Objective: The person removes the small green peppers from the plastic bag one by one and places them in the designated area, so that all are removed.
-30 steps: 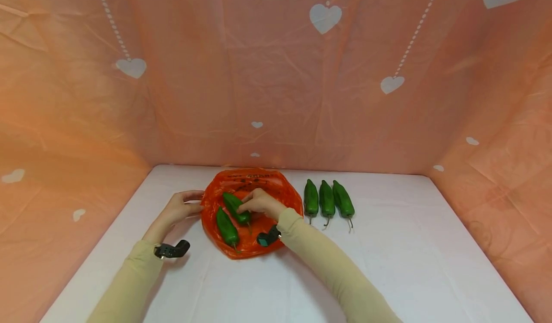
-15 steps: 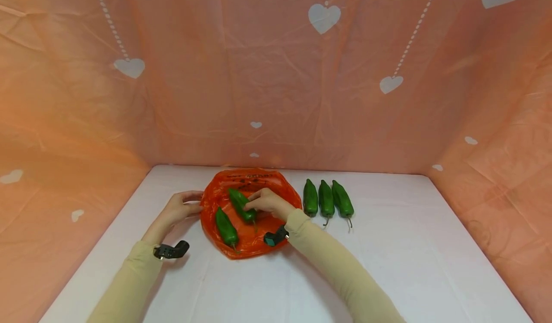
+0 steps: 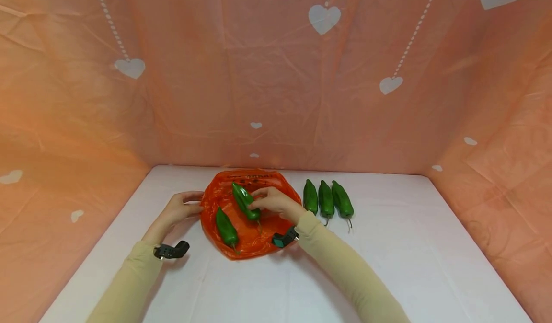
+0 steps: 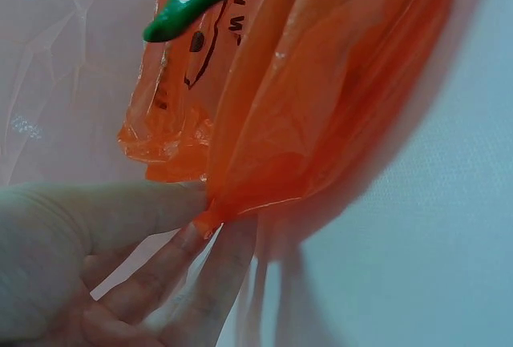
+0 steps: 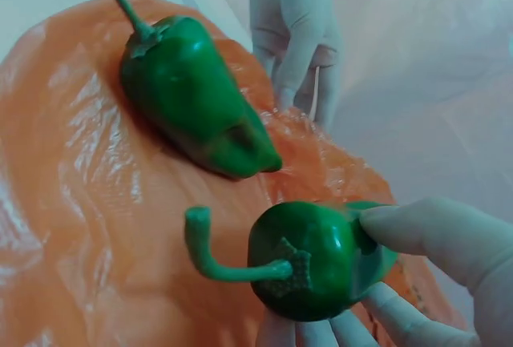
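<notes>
Both hands work at an orange plastic bag (image 3: 252, 213) lying on the white bench (image 3: 388, 265): the left hand (image 3: 181, 208) pinches the bag's left edge between thumb and fingertips, while the right hand (image 3: 276, 202) grips a green pepper (image 3: 245, 201) near its stem end, fingers curled round it, lifted just above the plastic. A second pepper (image 3: 225, 227) lies on the bag, nearer and to the left of the held one. Three more peppers (image 3: 327, 199) sit side by side on the bench just right of the bag, stems pointing near.

Handled well, this step would seem to call for a firm hold on the pepper's thick end and a steady pinch on the bag, so the thin film does not drag or bunch.

Whether the peppers sit inside the bag or merely on top of it is hard to make out. The left wrist view shows only crumpled plastic and one pepper tip; the right hand's palm is cut off in its wrist view.
</notes>
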The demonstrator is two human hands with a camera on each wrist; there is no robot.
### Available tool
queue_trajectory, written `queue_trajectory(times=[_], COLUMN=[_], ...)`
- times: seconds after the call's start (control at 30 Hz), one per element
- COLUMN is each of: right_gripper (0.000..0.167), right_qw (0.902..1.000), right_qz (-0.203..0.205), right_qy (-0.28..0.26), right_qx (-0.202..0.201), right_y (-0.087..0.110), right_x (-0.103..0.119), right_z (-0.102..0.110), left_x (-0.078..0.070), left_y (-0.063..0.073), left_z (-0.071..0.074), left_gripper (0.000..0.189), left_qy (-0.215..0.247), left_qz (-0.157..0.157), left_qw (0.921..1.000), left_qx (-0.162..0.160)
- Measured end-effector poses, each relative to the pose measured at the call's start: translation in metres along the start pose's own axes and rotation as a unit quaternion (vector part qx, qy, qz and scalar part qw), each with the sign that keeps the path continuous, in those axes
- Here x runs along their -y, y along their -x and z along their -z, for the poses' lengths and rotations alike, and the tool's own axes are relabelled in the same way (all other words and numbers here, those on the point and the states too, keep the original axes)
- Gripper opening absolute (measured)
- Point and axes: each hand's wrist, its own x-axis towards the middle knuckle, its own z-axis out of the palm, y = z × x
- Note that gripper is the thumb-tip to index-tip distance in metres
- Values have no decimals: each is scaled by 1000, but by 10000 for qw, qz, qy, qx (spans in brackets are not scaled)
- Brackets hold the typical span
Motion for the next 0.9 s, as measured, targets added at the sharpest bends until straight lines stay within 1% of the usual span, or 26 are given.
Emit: queue_trajectory(times=[0.17, 0.37, 0.53, 0.7, 0.9], right_gripper=[46, 49, 48, 50, 52], right_qw=[9993, 9986, 9981, 9981, 9968], right_qz=[26, 142, 242, 299, 338], right_qy=[-324, -423, -454, -457, -704], right_qx=[156, 295, 349, 289, 141], right_y=[4, 11, 17, 25, 35], right_x=[4, 5, 5, 5, 4], right_z=[4, 9, 13, 17, 31], left_x=[1, 1, 0, 0, 2], left_y=[-1, -1, -2, -4, -6], left_z=[0, 0, -1, -1, -1], left_gripper=[47, 48, 50, 51, 51], left_qy=[-42, -113, -61, -24, 42], left_qz=[7, 76, 31, 43, 1], left_qw=[10000, 9999, 10000, 10000, 10000], left_qx=[-6, -33, -18, -46, -52])
